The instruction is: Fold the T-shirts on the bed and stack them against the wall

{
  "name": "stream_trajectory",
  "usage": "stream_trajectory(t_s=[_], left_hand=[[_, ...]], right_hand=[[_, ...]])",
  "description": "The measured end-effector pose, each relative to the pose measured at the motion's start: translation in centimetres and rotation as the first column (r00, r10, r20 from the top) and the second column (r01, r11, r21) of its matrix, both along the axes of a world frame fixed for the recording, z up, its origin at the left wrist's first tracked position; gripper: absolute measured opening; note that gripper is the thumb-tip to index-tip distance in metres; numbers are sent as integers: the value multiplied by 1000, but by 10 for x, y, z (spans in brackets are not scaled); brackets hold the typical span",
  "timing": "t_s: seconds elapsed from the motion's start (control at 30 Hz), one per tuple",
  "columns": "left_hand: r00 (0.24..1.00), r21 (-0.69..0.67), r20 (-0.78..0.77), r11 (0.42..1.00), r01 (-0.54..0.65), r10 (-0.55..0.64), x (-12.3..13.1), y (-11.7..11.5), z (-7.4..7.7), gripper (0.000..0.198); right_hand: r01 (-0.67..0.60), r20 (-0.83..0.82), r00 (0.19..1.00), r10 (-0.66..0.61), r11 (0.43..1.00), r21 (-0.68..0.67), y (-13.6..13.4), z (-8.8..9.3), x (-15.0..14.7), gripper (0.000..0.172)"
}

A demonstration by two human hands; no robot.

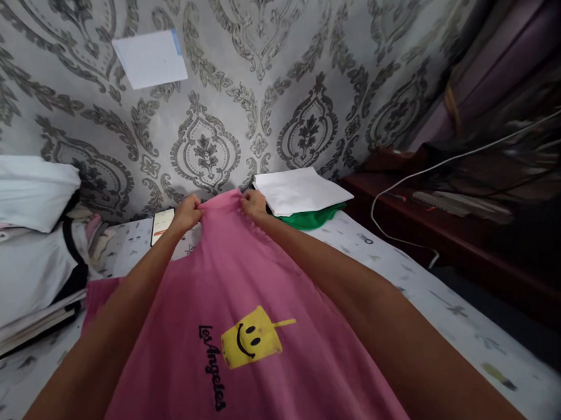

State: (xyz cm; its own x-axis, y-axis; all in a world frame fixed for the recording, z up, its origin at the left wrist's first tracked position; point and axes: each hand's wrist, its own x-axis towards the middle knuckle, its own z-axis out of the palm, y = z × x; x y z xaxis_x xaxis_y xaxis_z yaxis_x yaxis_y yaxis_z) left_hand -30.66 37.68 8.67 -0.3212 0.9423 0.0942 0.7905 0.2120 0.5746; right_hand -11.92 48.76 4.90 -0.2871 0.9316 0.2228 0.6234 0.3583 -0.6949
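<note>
A pink T-shirt (184,340) with a yellow smiling cup print and the words "Los Angeles" stretches toward me over the bed. My left hand (187,215) pinches one corner of its far edge. At the other corner of that edge, my right hand (254,204) grips the cloth with closed fingers. Between the two hands the fabric is pulled fairly taut. A phone (163,225) with a lit screen lies just left of my left hand. Beside my right hand are a folded white cloth (302,190) and a green cloth (316,217) under it.
Folded clothes (20,192) are piled at the left. The bed sheet (456,326) is white with a small print. A patterned wall (256,98) with a paper (153,59) on it rises behind. At the right, a white cable (414,173) crosses dark red furniture (432,227).
</note>
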Motion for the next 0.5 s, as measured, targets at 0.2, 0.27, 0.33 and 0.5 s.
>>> stream_trajectory(t_s=[0.2, 0.27, 0.33, 0.5], left_hand=[[983, -7, -163, 996, -90, 88, 19, -22, -10, 31], [970, 58, -233, 997, -54, 66, 32, -39, -13, 34], [943, 120, -331, 990, 76, -32, 46, -63, -17, 35], [850, 78, -410, 915, 395, -332, 60, -128, -41, 42]], right_hand=[[-69, -36, 997, 71, 997, 44, -17, -1, 3, 38], [-157, -34, 986, 161, 982, 109, -41, -3, 11, 45], [-319, 22, 947, 321, 928, 192, -70, -8, 25, 49], [-559, 326, 813, 482, 804, 205, -115, -20, 79, 42]])
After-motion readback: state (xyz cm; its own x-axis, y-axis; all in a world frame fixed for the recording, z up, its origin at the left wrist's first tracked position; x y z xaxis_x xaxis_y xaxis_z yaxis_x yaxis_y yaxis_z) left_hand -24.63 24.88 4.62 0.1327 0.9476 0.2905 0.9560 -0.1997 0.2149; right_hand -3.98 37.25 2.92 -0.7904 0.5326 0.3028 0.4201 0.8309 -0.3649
